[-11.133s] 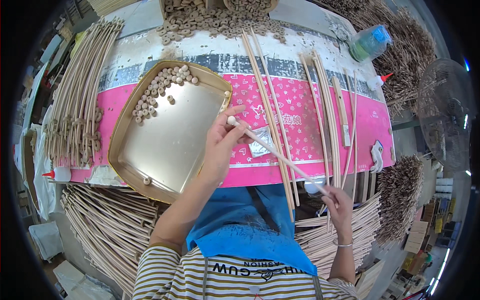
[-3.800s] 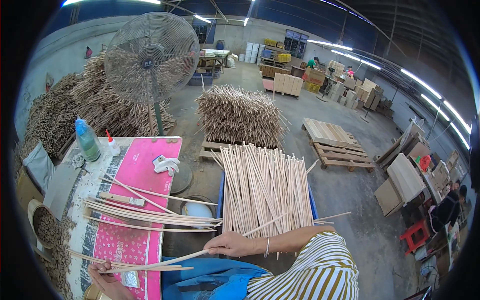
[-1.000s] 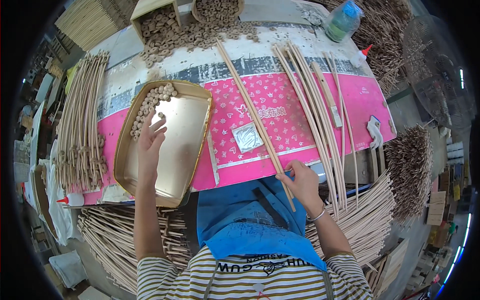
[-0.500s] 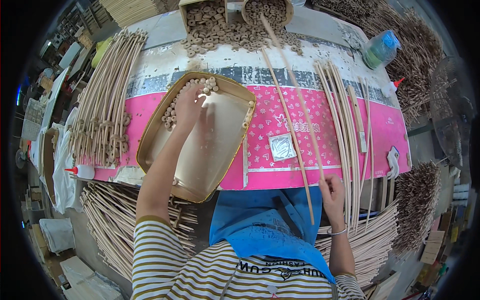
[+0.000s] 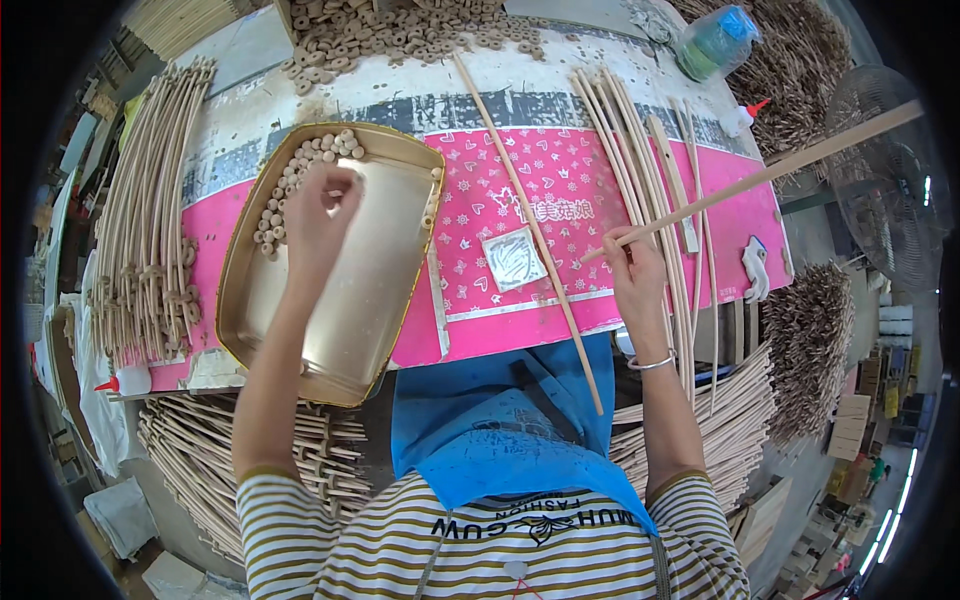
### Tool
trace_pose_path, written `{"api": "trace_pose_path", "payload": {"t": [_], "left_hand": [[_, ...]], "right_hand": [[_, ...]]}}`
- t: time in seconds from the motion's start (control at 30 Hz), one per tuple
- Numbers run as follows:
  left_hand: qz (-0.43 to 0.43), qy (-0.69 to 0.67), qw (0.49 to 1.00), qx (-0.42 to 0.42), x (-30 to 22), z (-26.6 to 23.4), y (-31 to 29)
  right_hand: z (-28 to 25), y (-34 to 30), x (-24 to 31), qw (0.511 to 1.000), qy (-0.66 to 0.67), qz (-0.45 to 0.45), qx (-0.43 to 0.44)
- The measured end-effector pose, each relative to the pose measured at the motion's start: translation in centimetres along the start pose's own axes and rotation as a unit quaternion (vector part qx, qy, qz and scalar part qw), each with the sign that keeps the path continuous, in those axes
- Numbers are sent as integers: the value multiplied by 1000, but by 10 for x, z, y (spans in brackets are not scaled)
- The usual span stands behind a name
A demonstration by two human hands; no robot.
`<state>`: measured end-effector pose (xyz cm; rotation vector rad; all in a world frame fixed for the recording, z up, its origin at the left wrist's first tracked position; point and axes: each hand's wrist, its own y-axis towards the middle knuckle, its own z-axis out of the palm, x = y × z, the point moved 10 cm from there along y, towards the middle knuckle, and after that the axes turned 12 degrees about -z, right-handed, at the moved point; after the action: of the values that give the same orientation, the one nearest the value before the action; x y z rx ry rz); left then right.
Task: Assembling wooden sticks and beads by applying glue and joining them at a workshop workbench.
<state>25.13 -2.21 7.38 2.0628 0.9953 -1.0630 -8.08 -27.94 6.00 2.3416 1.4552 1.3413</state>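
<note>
My right hand (image 5: 637, 275) grips a long wooden stick (image 5: 770, 172) close to its lower left end; the stick slants up to the far right. My left hand (image 5: 318, 210) hovers over the gold-coloured tray (image 5: 335, 320) with its fingers curled together, and whatever may be between them is hidden. Small round wooden beads (image 5: 268, 215) gather along the tray's far and left sides, near that hand. Between tray and right hand, another wooden stick (image 5: 533, 225) lies across the pink sheet (image 5: 470, 185). Beside it rests a white square (image 5: 514, 259) smeared with something shiny.
Wooden rings (image 5: 400, 45) heap up at the table's back. A bundle of sticks with rings (image 5: 150, 210) lies on the left, and loose sticks (image 5: 625, 150) on the right. Glue bottles (image 5: 738, 121), a green-filled jar (image 5: 715, 45) and a fan (image 5: 885, 190) stand around.
The stick in my right hand has swung from pointing away from me to slanting far right. My left hand has drawn back from the beads. The whole view has shifted.
</note>
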Motion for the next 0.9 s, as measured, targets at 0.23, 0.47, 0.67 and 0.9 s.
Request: {"api": "trace_pose_path", "payload": {"t": [0.23,0.47,0.67,0.9], "left_hand": [[-75,-199,968,132,-74,66,-149],[-33,-103,991,74,-34,122,-144],[-8,-95,991,94,-29,140,-141],[-17,-93,991,92,-26,142,-141]], "right_hand": [[45,14,54,994,88,-48,41],[60,-6,38,996,83,-16,36],[65,-15,47,996,88,-24,18],[85,-14,43,991,129,-18,-4]]}}
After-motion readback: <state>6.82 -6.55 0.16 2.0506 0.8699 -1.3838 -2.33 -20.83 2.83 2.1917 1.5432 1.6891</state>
